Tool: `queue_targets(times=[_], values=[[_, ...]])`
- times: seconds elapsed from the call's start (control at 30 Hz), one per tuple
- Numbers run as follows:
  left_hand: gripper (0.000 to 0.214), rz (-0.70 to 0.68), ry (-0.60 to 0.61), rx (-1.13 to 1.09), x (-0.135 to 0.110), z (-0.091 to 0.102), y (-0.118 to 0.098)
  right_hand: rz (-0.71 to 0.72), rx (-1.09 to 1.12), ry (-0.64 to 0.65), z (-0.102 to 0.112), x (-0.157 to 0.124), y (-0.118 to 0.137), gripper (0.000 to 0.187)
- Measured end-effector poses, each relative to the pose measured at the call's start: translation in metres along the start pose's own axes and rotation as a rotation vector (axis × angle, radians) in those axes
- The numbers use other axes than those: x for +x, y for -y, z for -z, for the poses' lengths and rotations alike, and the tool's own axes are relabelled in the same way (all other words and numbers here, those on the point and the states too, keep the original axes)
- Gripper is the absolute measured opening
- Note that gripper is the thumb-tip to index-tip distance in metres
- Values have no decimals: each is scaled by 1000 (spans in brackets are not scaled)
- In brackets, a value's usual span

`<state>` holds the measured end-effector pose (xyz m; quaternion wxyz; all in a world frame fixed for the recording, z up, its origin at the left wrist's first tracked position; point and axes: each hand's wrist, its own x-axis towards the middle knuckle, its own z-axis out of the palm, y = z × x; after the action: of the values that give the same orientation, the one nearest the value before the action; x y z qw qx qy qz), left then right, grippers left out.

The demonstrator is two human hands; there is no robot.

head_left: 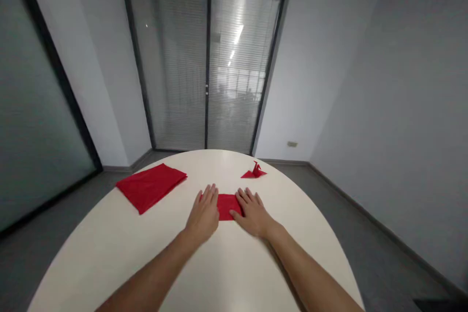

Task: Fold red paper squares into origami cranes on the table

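Note:
A small folded piece of red paper [225,207] lies flat on the white table between my two hands. My left hand [206,213] rests over its left end with the fingers stretched out. On the right end lies my right hand [252,213], its fingers spread and the thumb across the paper. Both palms hide the paper's ends. Farther back on the right stands a folded red paper crane [256,170], apart from my hands.
A stack of larger red paper sheets [152,186] lies on the left side of the round white table [109,253]. Beyond the table's far edge are glass doors with blinds [206,68] and grey walls.

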<state>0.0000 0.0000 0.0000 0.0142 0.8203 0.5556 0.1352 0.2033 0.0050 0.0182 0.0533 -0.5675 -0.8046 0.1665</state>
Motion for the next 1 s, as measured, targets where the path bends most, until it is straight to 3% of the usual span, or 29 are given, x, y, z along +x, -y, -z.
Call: queue_targets(times=[0.1, 0.2, 0.57, 1.0], values=[[58, -150, 14, -116, 12, -28, 33, -57, -28, -53, -26, 20, 14, 84], [59, -176, 35, -140, 19, -40, 45, -88, -32, -86, -37, 28, 17, 86], [61, -67, 84, -102, 6, -27, 31, -66, 16, -45, -31, 20, 12, 85], [60, -6, 9, -63, 10, -40, 32, -67, 15, -52, -33, 21, 11, 85]])
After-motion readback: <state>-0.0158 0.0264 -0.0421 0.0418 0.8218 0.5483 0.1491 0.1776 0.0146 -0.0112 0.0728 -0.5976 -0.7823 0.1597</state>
